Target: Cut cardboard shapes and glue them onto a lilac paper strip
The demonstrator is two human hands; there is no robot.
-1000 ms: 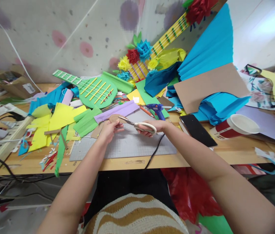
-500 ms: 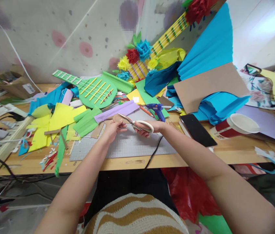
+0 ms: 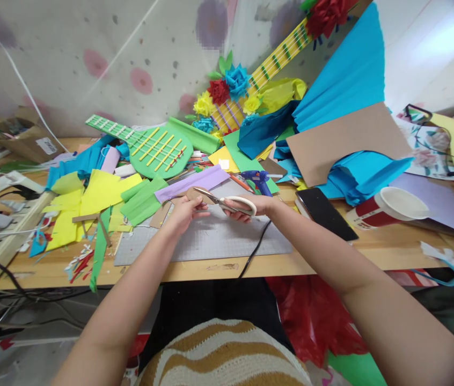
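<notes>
My right hand [image 3: 247, 208] is closed round the pale handles of a pair of scissors [image 3: 240, 205], whose blades point left toward my other hand. Between thumb and fingers, my left hand [image 3: 189, 210] pinches a small piece of brown cardboard [image 3: 195, 195]. The blades lie at the cardboard's edge; how far they are parted is hard to make out. Both hands are above a grey cutting mat [image 3: 222, 244]. Just behind them lie a strip of purple crepe paper [image 3: 195, 181] and a blue glue gun [image 3: 262, 181].
A green paper instrument [image 3: 162, 153] lies at the back left, and a yellow one with paper flowers [image 3: 279, 59] leans on the wall. At right are a black phone [image 3: 326, 213] and a paper cup [image 3: 388, 208]. Yellow paper [image 3: 100, 193] and scraps cover the left side.
My right hand and the scissors have shifted very slightly to the right. The left hand still grips the cardboard in nearly the same place.
</notes>
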